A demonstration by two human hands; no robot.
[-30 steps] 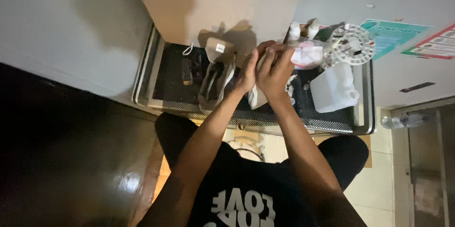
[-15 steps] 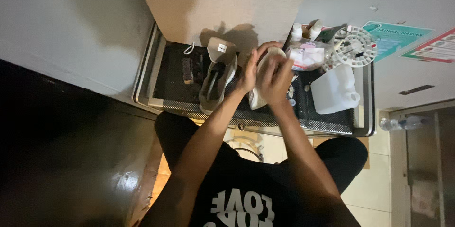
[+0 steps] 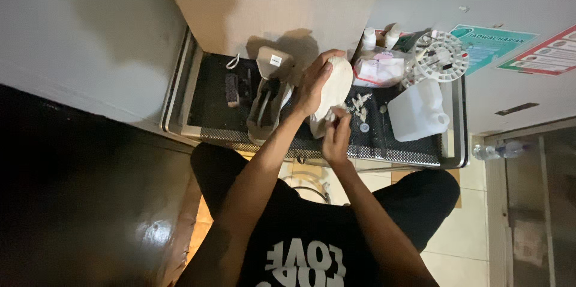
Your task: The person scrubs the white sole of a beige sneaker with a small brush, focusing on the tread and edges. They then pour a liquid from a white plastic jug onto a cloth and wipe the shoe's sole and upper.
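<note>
Item one, as I see it from the head view: a metal-rimmed bench [image 3: 180,92] with a dark mesh top, set against a pale wall.

Containers: a translucent white jug [image 3: 416,110] stands at the right end of the bench; I cannot tell what is in it. Two small white bottles [image 3: 379,37] stand at the back edge, contents not visible. A clear plastic bag [image 3: 378,71] with pink and white material inside lies just in front of the bottles. A round white perforated disc [image 3: 443,57] sits beside the bag, above the jug.

Held item: a white shoe [image 3: 335,86], lifted above the middle of the bench. My left hand [image 3: 312,86] is closed around its side. My right hand [image 3: 336,138] is pinched at the shoe's lower end; what the fingertips hold is too small for me to tell.

Other items: a grey shoe [image 3: 267,98] lies on the mesh just left of the held one, tongue up. A dark brush [image 3: 231,89] lies left of that. Small white scraps [image 3: 362,104] lie scattered between the white shoe and the jug.

Obstruction: my forearms cross the near edge of the bench.
</note>
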